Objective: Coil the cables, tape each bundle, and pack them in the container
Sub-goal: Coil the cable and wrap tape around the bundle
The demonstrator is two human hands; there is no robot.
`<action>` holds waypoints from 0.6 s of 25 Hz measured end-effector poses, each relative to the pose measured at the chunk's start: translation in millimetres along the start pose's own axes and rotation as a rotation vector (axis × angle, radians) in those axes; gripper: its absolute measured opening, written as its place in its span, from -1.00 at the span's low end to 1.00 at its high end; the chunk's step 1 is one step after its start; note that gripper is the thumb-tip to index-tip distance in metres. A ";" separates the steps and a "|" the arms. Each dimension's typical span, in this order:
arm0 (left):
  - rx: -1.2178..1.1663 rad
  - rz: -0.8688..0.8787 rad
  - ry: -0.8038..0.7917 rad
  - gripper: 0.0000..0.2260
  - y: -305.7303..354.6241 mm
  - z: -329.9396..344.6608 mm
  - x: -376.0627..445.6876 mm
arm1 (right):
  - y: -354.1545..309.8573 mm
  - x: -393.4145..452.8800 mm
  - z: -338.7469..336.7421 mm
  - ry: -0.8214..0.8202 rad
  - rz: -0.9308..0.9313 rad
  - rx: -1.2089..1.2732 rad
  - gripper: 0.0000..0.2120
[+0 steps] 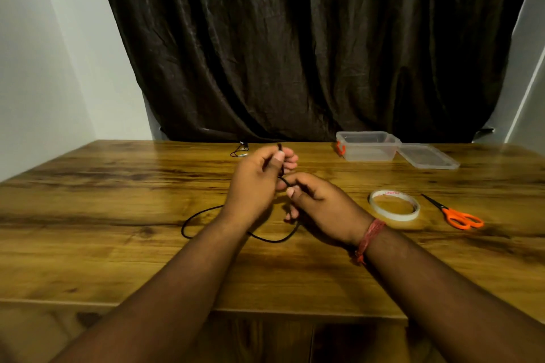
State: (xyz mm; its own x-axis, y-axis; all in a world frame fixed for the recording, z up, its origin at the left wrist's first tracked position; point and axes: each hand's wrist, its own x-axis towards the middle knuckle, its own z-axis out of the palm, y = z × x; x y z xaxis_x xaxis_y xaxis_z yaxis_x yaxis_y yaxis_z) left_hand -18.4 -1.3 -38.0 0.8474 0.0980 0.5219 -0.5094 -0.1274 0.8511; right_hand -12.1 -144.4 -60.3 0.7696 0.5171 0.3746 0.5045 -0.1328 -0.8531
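Both hands meet above the middle of the wooden counter point(118, 244). The left hand point(253, 186) pinches one end of a black cable point(203, 214), and the right hand point(318, 203) closes on it just beside; the rest loops on the counter beneath. An open clear container point(367, 146) sits far right, its lid point(427, 156) beside it, with a tape roll point(394, 205) and orange scissors point(457, 214) nearer.

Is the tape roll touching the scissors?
Apart. The head view shows bare table between the tape roll and the scissors, which lie to its right.
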 end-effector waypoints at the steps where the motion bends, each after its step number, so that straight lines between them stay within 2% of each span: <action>1: 0.149 0.032 -0.036 -0.81 -0.9 1.3 -2.0 | -1.5 1.2 -1.1 0.034 0.016 0.135 -0.87; 3: 0.380 0.121 -0.063 -0.83 -3.7 2.3 -3.5 | -6.3 2.0 -2.5 0.087 0.072 0.454 -0.91; 5: 0.457 0.175 -0.081 -0.83 -7.7 1.3 -2.9 | -10.8 1.3 -5.0 0.132 0.095 0.581 -0.89; 7: 0.433 0.099 -0.159 -0.80 -10.2 0.3 -2.7 | -8.6 1.6 -8.2 0.201 0.095 0.423 -0.87; 10: 0.257 -0.070 -0.293 -0.76 -8.8 0.9 -5.6 | -3.5 3.3 -15.3 0.368 -0.062 -0.152 -0.88; 11: 0.167 -0.114 -0.321 -0.75 -7.4 0.9 -5.6 | -2.7 3.3 -16.8 0.401 -0.131 -0.271 -0.88; 15: -0.135 -0.249 -0.388 -0.74 -1.5 -2.7 -4.2 | -4.8 1.2 -19.5 0.495 -0.258 -0.339 -0.92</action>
State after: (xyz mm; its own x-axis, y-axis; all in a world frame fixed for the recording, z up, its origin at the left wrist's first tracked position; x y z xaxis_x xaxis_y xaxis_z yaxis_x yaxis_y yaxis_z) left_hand -21.6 1.2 -41.2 0.9265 -0.2696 0.2624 -0.2765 -0.0151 0.9609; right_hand -6.1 -159.6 -48.7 0.6560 0.1280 0.7439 0.7300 -0.3579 -0.5822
